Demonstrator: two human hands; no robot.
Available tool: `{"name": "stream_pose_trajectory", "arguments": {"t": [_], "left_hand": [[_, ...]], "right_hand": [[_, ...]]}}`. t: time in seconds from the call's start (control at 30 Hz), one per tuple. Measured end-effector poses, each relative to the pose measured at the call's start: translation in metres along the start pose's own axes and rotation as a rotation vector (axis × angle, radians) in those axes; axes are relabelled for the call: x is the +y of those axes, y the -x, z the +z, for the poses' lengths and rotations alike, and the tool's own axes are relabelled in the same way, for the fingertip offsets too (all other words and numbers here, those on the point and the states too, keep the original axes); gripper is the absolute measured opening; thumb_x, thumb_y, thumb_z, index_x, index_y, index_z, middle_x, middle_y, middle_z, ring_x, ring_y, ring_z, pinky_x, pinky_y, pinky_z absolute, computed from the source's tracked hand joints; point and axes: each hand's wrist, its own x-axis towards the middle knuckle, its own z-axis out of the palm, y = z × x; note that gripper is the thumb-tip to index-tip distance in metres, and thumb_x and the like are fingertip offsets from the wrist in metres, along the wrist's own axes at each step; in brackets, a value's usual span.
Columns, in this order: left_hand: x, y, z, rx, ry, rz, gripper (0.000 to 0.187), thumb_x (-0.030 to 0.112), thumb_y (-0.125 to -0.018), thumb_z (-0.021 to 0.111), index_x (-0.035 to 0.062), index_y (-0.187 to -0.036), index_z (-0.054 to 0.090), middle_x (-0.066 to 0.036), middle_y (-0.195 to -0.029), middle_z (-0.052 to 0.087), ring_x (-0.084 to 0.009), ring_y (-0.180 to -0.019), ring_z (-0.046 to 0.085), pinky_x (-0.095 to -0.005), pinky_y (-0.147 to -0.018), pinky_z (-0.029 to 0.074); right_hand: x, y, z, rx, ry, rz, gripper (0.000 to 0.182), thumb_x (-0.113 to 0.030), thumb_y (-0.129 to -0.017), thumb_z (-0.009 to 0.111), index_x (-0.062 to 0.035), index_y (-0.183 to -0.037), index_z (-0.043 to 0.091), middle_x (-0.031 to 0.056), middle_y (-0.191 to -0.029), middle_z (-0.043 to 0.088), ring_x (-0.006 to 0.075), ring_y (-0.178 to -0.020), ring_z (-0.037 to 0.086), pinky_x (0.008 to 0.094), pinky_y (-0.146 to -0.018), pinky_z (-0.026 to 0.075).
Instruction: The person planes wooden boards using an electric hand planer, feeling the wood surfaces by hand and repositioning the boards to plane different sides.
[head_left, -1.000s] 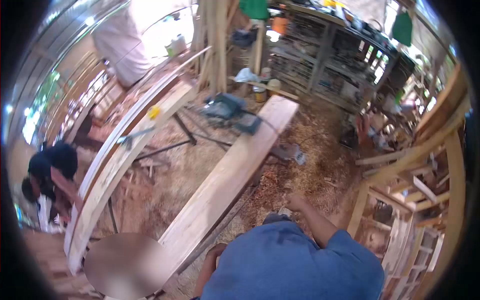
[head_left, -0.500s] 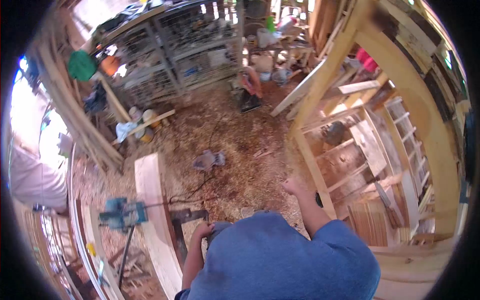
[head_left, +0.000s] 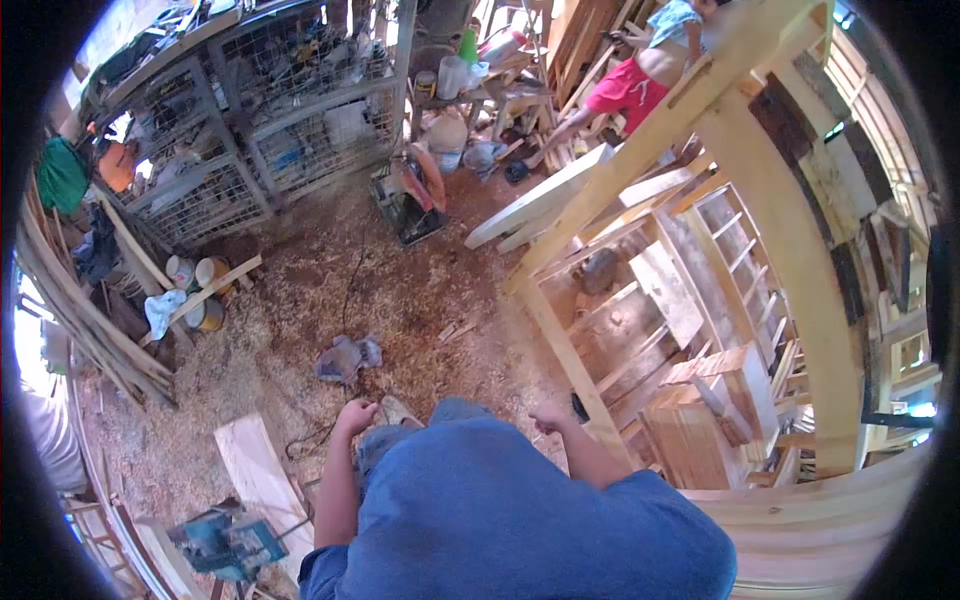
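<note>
My left hand [head_left: 356,416] hangs over my left thigh, its fingers curled with nothing visible in them. A pale plank [head_left: 262,470] and a teal power tool [head_left: 228,541] lie to its lower left. On the other side, my right hand [head_left: 547,418] is loosely closed and seems to hold nothing. It is nearest to a wooden frame [head_left: 570,350] on the right. One shoe [head_left: 400,412] shows between the hands, on the shavings-covered floor [head_left: 420,270].
Ahead lies a crumpled cloth [head_left: 347,359]; beyond it stands an orange-and-black machine [head_left: 410,195]. Wire-mesh shelving [head_left: 310,130] lines the back. A person in pink shorts [head_left: 630,92] is behind the timber at upper right. Stacked wood blocks [head_left: 690,430] stand right; buckets [head_left: 205,310] sit left.
My view has swung right, so the scene shifts left. My left hand has come forward, away from the plank's side. The other person now shows more fully.
</note>
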Motion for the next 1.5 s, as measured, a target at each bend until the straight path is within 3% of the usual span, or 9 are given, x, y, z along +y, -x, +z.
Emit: {"name": "stream_pose_trajectory", "arguments": {"t": [0.27, 0.4, 0.5, 0.57, 0.63, 0.73, 0.87, 1.2, 1.5], "left_hand": [[-0.037, -0.03, -0.064, 0.155, -0.002, -0.217, 0.047, 0.045, -0.09, 0.061, 0.0011, -0.101, 0.074, -0.024, -0.102, 0.073, -0.0369, -0.095, 0.071, -0.0457, -0.087, 0.055], [-0.1, -0.04, -0.052, 0.166, -0.353, -0.075, 0.048, 0.046, -0.09, 0.059, 0.0007, -0.097, 0.074, -0.024, -0.094, 0.073, -0.0409, -0.092, 0.07, -0.051, -0.083, 0.055], [-0.078, -0.006, -0.049, 0.106, -0.462, -0.035, 0.038, 0.038, -0.091, 0.062, 0.0018, -0.091, 0.072, -0.021, -0.087, 0.073, -0.0341, -0.083, 0.072, -0.0468, -0.073, 0.056], [-0.043, 0.018, -0.035, 0.198, 0.159, -0.439, 0.031, 0.032, -0.091, 0.065, 0.0021, -0.087, 0.069, -0.019, -0.083, 0.074, -0.0282, -0.074, 0.073, -0.0423, -0.065, 0.057], [-0.05, 0.024, -0.006, 0.256, 0.295, -0.344, 0.028, 0.028, -0.092, 0.065, 0.0014, -0.082, 0.068, -0.017, -0.08, 0.073, -0.0247, -0.066, 0.072, -0.0388, -0.057, 0.057], [-0.015, 0.008, 0.009, 0.249, 0.662, -0.652, 0.031, 0.027, -0.095, 0.061, -0.0006, -0.081, 0.066, -0.017, -0.077, 0.072, -0.0268, -0.064, 0.072, -0.0393, -0.053, 0.056], [0.104, 0.01, -0.015, 0.251, 0.486, -0.555, 0.028, 0.023, -0.095, 0.06, -0.0019, -0.086, 0.069, -0.015, -0.074, 0.07, -0.027, -0.062, 0.07, -0.0407, -0.054, 0.055], [0.171, -0.11, -0.088, 0.372, 0.174, -0.19, 0.03, 0.028, -0.097, 0.063, -0.0002, -0.1, 0.071, -0.01, -0.08, 0.073, -0.0171, -0.066, 0.068, -0.0328, -0.06, 0.052], [0.123, -0.164, -0.053, 0.254, 0.334, -0.33, 0.039, 0.041, -0.093, 0.066, 0.0034, -0.094, 0.074, -0.013, -0.079, 0.074, -0.0246, -0.073, 0.071, -0.0395, -0.07, 0.055]], "right_hand": [[-0.301, 0.013, -0.194, 0.479, -0.445, -0.674, 0.019, -0.02, -0.096, 0.06, -0.0028, -0.09, 0.062, 0.0104, -0.071, 0.069, 0.0171, -0.057, 0.065, 0.0336, -0.053, 0.055], [-0.422, 0.007, -0.314, 1.059, 0.008, -0.955, 0.03, -0.024, -0.09, 0.067, 0.0022, -0.103, 0.07, 0.0161, -0.086, 0.074, 0.0245, -0.078, 0.072, 0.0367, -0.075, 0.058], [-0.479, 0.013, -0.377, 1.186, 0.484, -0.686, 0.036, -0.023, -0.086, 0.066, -0.0005, -0.114, 0.067, 0.0254, -0.107, 0.067, 0.0428, -0.102, 0.066, 0.0477, -0.093, 0.052], [-0.498, 0.021, -0.4, 1.116, 0.74, -0.38, 0.038, -0.019, -0.084, 0.066, -0.0056, -0.12, 0.065, 0.0278, -0.131, 0.053, 0.0444, -0.125, 0.052, 0.0523, -0.104, 0.045], [-0.493, -0.036, -0.437, 1.069, 0.955, -0.184, 0.046, -0.021, -0.084, 0.069, -0.0088, -0.128, 0.062, 0.0241, -0.137, 0.05, 0.042, -0.128, 0.05, 0.053, -0.105, 0.044], [-0.487, -0.061, -0.462, 1.022, 1.043, -0.086, 0.036, -0.026, -0.1, 0.047, -0.0106, -0.126, 0.066, 0.0213, -0.141, 0.053, 0.043, -0.131, 0.047, 0.0548, -0.103, 0.041], [-0.475, -0.079, -0.476, 1.022, 1.059, -0.086, 0.04, -0.029, -0.102, 0.044, -0.0088, -0.131, 0.064, 0.0209, -0.141, 0.053, 0.0419, -0.132, 0.046, 0.0545, -0.108, 0.036], [-0.466, -0.099, -0.477, 1.027, 1.186, -0.12, 0.036, -0.026, -0.093, 0.055, -0.0101, -0.122, 0.069, 0.0238, -0.135, 0.056, 0.0459, -0.125, 0.05, 0.0561, -0.101, 0.038], [-0.474, -0.071, -0.475, 1.011, 0.986, -0.451, 0.05, -0.016, -0.072, 0.074, -0.0171, -0.121, 0.069, 0.0195, -0.126, 0.059, 0.0432, -0.125, 0.049, 0.0594, -0.106, 0.036]]}}
